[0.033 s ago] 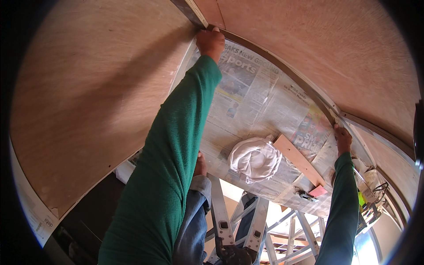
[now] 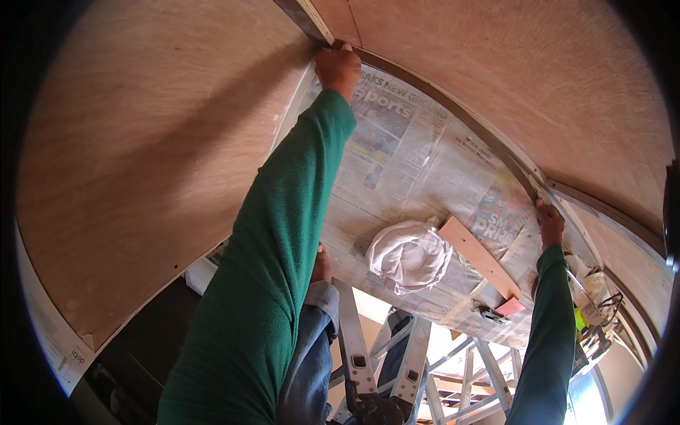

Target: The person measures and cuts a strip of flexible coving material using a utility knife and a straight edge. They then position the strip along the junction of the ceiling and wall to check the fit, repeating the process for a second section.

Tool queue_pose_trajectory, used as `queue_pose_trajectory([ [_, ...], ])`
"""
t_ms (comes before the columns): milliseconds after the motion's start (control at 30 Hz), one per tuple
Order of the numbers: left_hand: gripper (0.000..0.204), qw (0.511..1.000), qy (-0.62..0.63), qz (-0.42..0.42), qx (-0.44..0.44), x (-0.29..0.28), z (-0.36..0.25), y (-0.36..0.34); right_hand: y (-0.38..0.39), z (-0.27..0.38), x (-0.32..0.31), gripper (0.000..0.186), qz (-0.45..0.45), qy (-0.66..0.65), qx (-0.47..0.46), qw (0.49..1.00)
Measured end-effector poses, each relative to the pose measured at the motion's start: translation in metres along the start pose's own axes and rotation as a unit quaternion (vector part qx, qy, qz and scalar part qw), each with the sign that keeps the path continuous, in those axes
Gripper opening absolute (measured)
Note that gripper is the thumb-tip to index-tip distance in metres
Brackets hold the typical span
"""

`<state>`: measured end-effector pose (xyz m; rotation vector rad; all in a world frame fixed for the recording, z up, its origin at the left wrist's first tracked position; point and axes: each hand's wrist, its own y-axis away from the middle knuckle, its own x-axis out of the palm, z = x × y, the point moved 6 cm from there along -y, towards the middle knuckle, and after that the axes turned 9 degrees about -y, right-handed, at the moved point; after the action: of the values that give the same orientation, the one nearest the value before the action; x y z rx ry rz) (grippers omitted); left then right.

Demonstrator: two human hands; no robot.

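Note:
Both my arms, in green sleeves, reach up to a thin wooden strip (image 2: 489,136) that runs along the joint below a plywood panel (image 2: 510,64). My left hand (image 2: 338,69) is closed around the strip's left end, in the corner where a large plywood panel (image 2: 149,134) meets it. My right hand (image 2: 550,223) is closed on the strip's other end, lower at the right. The fingers' far sides are hidden behind the hands. The strip looks curved in this wide view.
Below lies a newspaper-covered surface (image 2: 397,191), carrying a bundled white cloth (image 2: 409,256), a flat wooden board (image 2: 482,258), a small pink block (image 2: 510,307) and a dark tool (image 2: 492,315). An aluminium ladder (image 2: 411,368) stands near my bare foot (image 2: 321,263). Assorted items (image 2: 598,304) crowd the right side.

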<state>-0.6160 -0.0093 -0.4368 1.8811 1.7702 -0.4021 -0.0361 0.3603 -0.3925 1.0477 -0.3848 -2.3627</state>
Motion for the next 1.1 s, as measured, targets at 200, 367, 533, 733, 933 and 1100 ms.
queue_pose_trajectory([
  [200, 0.041, 0.999, -0.009, 0.049, -0.002, 0.012, -0.005, 0.005, -0.001, -0.005, -0.009, 0.042, -0.008, -0.015, -0.014, 1.000],
  [367, 0.042, 1.000, -0.013, 0.007, -0.006, -0.007, 0.017, -0.012, -0.005, -0.005, 0.010, 0.043, 0.025, -0.040, -0.009, 0.999],
  [533, 0.043, 1.000, -0.022, 0.003, 0.008, 0.013, -0.007, 0.010, -0.006, -0.014, -0.011, 0.045, -0.002, -0.026, -0.016, 1.000],
  [733, 0.043, 1.000, 0.005, 0.007, 0.005, 0.003, 0.003, 0.003, -0.005, -0.006, -0.002, 0.046, 0.004, -0.003, -0.027, 1.000],
  [933, 0.023, 0.974, 0.094, 0.195, -0.070, 0.003, -0.020, 0.022, -0.008, -0.012, -0.006, 0.045, 0.005, 0.007, -0.028, 1.000],
  [1100, 0.022, 0.961, 0.172, 0.176, -0.125, 0.008, -0.040, 0.041, -0.007, -0.016, -0.013, 0.043, -0.009, -0.015, -0.014, 1.000],
])
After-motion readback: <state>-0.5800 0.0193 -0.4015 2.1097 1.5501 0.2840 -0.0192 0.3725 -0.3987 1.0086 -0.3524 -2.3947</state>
